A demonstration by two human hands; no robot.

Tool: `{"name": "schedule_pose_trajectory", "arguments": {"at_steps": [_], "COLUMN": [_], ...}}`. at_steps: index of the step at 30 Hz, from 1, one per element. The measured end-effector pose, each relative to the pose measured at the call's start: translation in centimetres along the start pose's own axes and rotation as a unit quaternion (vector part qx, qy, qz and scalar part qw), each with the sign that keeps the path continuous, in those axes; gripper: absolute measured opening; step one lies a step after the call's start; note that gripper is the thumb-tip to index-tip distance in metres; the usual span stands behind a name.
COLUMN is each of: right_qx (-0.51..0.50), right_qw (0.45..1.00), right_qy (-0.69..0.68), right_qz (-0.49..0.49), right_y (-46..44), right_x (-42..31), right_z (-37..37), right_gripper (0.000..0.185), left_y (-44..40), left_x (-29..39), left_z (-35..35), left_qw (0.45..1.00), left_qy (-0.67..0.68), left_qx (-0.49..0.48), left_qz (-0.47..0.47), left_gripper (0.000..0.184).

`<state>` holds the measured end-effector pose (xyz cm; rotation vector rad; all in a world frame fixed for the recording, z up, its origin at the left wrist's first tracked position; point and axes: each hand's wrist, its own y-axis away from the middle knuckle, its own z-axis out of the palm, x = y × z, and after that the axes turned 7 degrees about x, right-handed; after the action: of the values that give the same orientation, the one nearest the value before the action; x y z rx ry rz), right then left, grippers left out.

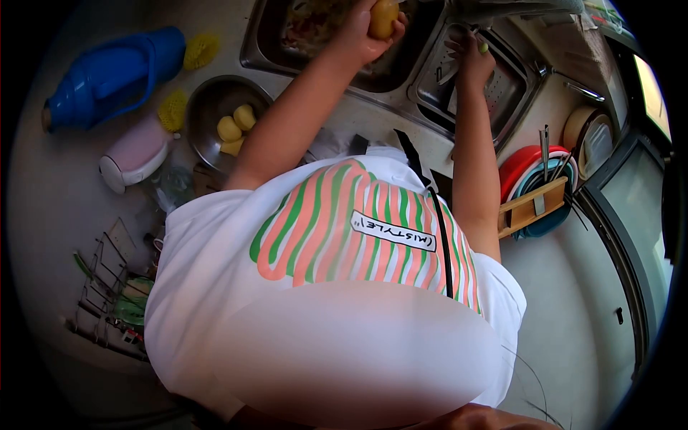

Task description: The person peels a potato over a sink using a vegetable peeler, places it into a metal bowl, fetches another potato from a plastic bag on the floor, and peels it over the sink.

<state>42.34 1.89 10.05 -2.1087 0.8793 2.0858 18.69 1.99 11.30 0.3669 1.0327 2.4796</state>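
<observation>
My left hand [364, 36] is closed around a yellow-brown potato [384, 19], above the left sink basin [256, 54]. Scraps that look like peelings [313, 27] lie in that basin. Over the right basin, my right hand [474, 63] is closed on a slim tool with a light green end [484, 47]. A thin metallic piece shows beside those fingers, but whether it belongs to the tool is unclear. Peeled potatoes [230, 129] rest in a round metal bowl [203, 97] on the counter, to the left of my left forearm.
A perforated metal tray [502, 89] sits in the right basin, below the tap [516, 8]. On the left counter are a blue thermos [115, 75], a pink-white kettle [136, 152] and yellow mesh scrubbers [201, 51]. Stacked colored basins [517, 172] and a wooden utensil holder [534, 208] stand right.
</observation>
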Motion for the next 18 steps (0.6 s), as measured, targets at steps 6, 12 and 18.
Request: {"name": "schedule_pose_trajectory", "arguments": {"at_steps": [6,12,18], "right_qx": [-0.004,0.041,0.025], "right_qw": [0.999,0.989,0.986], "right_qy": [-0.008,-0.067,-0.093], "right_qz": [0.039,0.128,0.134], "right_y": [-0.8,-0.4,-1.8], "right_x": [0.4,-0.2,0.4], "right_z": [-0.4,0.1,1.8], "right_gripper": [0.027,0.025,0.029], "left_y": [1.8,-1.9,1.8], "left_x": [-0.5,-0.3,-0.4], "left_z": [2.9,-1.5,2.0], "left_qw": [0.992,0.973,0.998], "left_qy": [0.078,0.138,0.05], "left_qx": [0.032,-0.183,-0.022], "left_qz": [0.093,-0.037,-0.033], "left_gripper": [0.029,0.043,0.044]}}
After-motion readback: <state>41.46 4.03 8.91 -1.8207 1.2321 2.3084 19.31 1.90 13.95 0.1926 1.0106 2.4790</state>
